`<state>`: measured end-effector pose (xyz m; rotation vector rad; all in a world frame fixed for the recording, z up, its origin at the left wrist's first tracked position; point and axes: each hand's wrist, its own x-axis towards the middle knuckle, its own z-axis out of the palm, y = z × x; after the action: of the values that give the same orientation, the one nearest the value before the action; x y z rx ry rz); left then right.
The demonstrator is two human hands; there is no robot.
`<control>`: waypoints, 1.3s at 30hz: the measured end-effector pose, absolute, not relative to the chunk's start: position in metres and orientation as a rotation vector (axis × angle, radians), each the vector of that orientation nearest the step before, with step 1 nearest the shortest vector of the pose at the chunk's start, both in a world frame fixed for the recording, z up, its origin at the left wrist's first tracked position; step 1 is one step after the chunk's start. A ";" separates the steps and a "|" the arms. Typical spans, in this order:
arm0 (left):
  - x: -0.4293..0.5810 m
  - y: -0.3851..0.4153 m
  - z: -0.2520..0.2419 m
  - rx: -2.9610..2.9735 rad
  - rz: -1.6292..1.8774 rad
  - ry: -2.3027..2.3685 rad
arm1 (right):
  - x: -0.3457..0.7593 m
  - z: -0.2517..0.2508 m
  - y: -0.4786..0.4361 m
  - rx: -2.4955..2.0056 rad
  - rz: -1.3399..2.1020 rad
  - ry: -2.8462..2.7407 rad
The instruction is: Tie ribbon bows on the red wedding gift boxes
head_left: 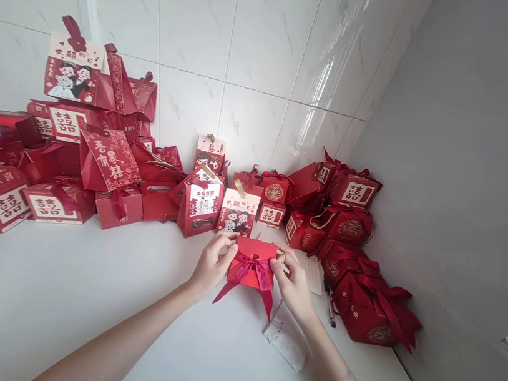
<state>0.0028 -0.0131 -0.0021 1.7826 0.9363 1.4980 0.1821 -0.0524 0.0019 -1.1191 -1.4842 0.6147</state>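
- The left hand (213,268) has its grip closed on the left edge of the ribboned box (246,247), thumb in front, fingers curled behind.
- The right hand (293,278) pinches the right edge likewise, thumb near the bow (264,272); no writing can be read on this box, held at the centre of the frame.
- Both forearms reach up from the bottom edge and converge, wrists slightly bent inward.
- Below the right hand, a white packet (288,339) bears marks too small to read; a pen (330,306) and lined paper (315,276) lie on the desk (167,336) right of centre.
- Just behind the hands, a couple-print box (239,206) reads 大囍的日子; left of it, a white-panelled box (201,202) shows 囍 twice.
- Left of centre, a patterned box (110,161) reads 吾家有囍.
- Upper left, a handled box (73,72) repeats 大囍的日子.
- Far left, a rounded-top box (0,196) shows 歡喜 above 囍.
- Right, a stacked box (356,192) shows 囍.
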 end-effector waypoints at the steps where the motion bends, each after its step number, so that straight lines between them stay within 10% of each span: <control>1: 0.003 -0.012 -0.003 1.778 1.505 0.937 | 0.182 0.002 -0.052 -1.121 0.610 -1.486; 39: 0.000 -0.006 -0.010 1.977 1.536 0.910 | 0.184 0.000 -0.050 -1.110 0.572 -1.493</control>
<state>0.0002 -0.0064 -0.0104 1.9771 0.9101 1.5356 0.1838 -0.0499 -0.0003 -1.1101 -1.4932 0.5717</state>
